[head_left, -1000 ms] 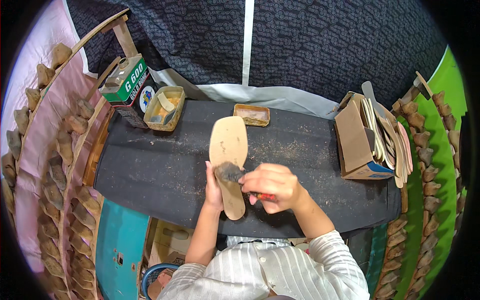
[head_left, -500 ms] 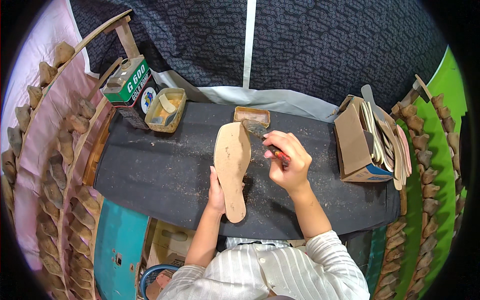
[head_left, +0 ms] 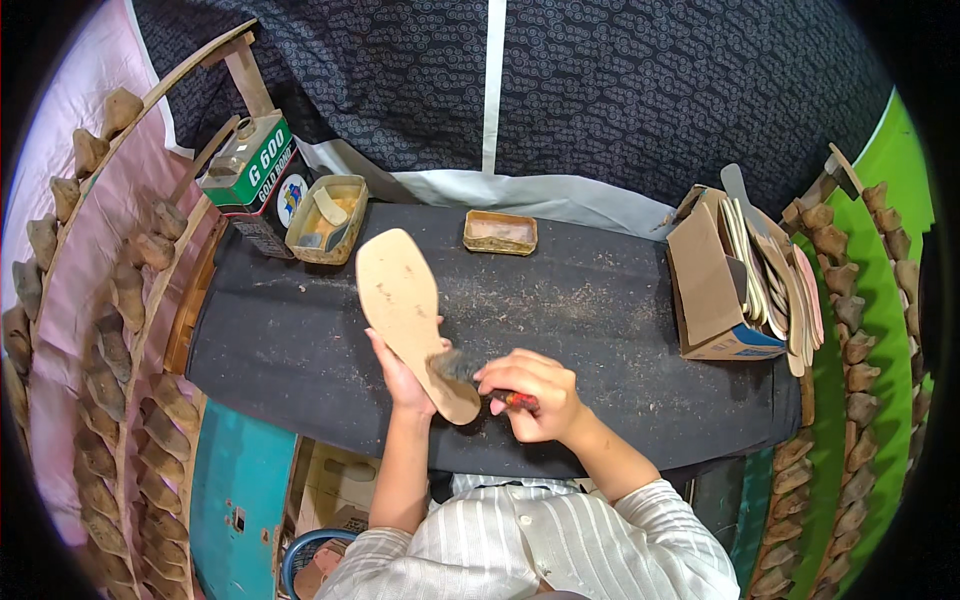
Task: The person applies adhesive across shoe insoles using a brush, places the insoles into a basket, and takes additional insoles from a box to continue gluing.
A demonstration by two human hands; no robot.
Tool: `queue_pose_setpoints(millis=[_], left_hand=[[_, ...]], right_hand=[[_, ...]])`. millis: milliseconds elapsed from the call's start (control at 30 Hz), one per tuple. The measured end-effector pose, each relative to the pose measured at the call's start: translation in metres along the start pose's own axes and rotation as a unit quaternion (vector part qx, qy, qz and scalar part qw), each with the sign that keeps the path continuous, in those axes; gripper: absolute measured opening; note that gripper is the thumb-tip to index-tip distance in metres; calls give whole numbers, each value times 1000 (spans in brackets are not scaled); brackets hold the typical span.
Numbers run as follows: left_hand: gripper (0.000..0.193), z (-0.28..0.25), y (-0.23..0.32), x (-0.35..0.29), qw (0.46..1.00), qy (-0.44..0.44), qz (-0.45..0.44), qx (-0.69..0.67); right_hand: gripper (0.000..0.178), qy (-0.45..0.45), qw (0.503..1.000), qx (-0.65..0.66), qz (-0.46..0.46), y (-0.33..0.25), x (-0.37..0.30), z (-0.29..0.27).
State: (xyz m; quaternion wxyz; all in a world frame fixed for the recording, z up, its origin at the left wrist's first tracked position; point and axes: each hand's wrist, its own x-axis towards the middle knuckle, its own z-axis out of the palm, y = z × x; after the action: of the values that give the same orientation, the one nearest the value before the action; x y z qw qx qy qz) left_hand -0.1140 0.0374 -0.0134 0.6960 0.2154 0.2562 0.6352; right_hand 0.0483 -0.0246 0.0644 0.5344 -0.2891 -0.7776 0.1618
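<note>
A tan, sole-shaped insole [head_left: 398, 285] is tilted over the table, its wide end pointing away and to the left. My left hand [head_left: 402, 382] grips it from beneath along the narrower half, the thumb at its left edge and a fingertip showing past the right edge. My right hand [head_left: 535, 395] is closed around the dark red-marked handle of a brush [head_left: 455, 366]. The brush's dark, blurred head touches the insole near the narrow heel end. Small dark specks dot the insole's upper face.
Dark cloth [head_left: 300, 340] sprinkled with crumbs covers the table. At the back stand a green-and-black metal can [head_left: 245, 180], a yellowish tub [head_left: 350, 235] holding flat pieces, and a shallow tray [head_left: 500, 247]. A cardboard box [head_left: 700, 275] of insoles stands right. Racks of shoe lasts [head_left: 110, 340] flank both sides.
The insole has swung left, its wide end tilting further left. My right hand has brought the brush down and toward me, from the wide end's right edge to the heel end.
</note>
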Motion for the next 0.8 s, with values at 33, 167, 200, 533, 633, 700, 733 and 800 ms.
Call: queue_pose_setpoints(millis=[33, 167, 200, 533, 633, 700, 733, 800], left_hand=[[72, -3, 4, 1, 1000, 1, 1, 0], [73, -6, 15, 6, 997, 40, 53, -31], [72, -9, 17, 7, 997, 38, 63, -34], [74, -5, 12, 2, 996, 5, 37, -78], [75, -9, 13, 4, 995, 12, 40, -94], [75, -10, 13, 3, 995, 20, 44, -90], [75, -10, 13, 3, 995, 29, 44, -81], [76, -8, 11, 3, 996, 38, 44, -72]], right_hand=[[22, -8, 1000, 20, 3, 1, -3, 2], [26, -98, 991, 89, 8, 3, -13, -6], [26, -115, 988, 99, 9, 4, -15, -8], [24, -60, 996, 50, -30, 10, -1, -14], [23, -80, 994, 64, -33, 8, -4, -15], [23, -107, 991, 75, -31, 6, -7, -16], [24, -131, 987, 85, -20, 4, -8, -16], [25, -168, 981, 96, -4, -1, -5, -17]])
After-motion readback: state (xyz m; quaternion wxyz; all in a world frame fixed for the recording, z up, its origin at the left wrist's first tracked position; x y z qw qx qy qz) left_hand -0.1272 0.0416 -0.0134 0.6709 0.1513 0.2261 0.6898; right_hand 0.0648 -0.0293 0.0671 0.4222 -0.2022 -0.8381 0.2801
